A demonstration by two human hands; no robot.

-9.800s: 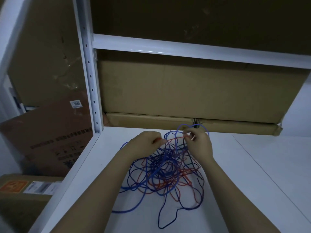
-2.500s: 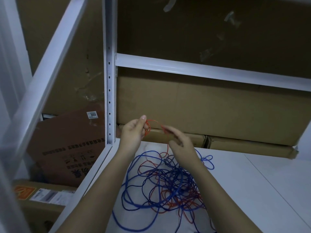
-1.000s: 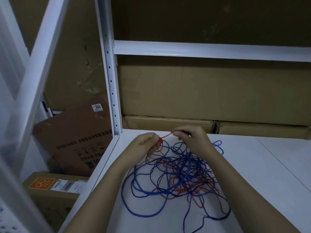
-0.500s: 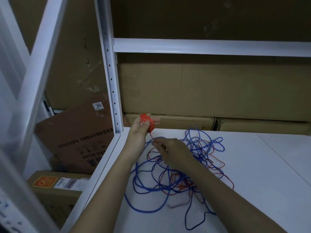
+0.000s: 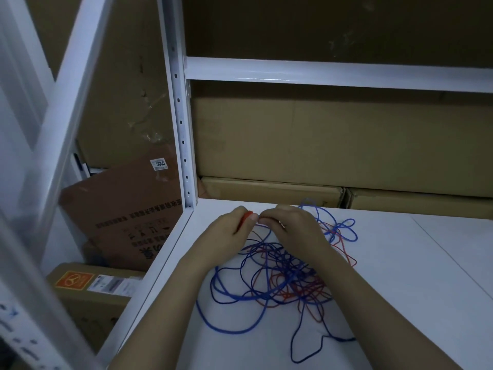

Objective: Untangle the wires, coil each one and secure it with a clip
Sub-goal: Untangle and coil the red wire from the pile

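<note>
"3055", apparently, on box sticker (image 5: 160, 164)

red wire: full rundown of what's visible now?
The red wire is thin, flexible and looks plastic-coated. A small bunch of it shows between the fingers of the left hand, with the right hand meeting it. The rest lies loose on the white shelf, interlaced with the blue wire.

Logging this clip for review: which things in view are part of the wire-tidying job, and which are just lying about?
Part of the job:
- left hand, gripping a small red coil
- right hand, fingertips meeting the left at the coil
- red wire and blue wire, tangled on the white shelf

Lying about:
- cardboard boxes behind the shelf
- leaning carton, left
- labelled box, lower left

No clip visible.
</note>
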